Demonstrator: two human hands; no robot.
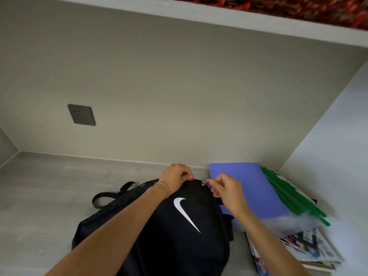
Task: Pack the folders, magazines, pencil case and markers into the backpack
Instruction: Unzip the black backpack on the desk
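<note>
A black backpack with a white swoosh lies on the grey desk, its top pointing away from me. My left hand pinches the fabric at the top of the backpack. My right hand pinches the zipper pull just right of it. To the right lies a purple folder with green folders fanned beside it. A stack of magazines sits nearer me, partly under a blurred clear sleeve. I see no pencil case or markers.
The grey desk stretches to the left of the backpack, whose straps trail that way. A wall with a dark socket plate stands behind. A white side panel closes the right. A shelf hangs overhead.
</note>
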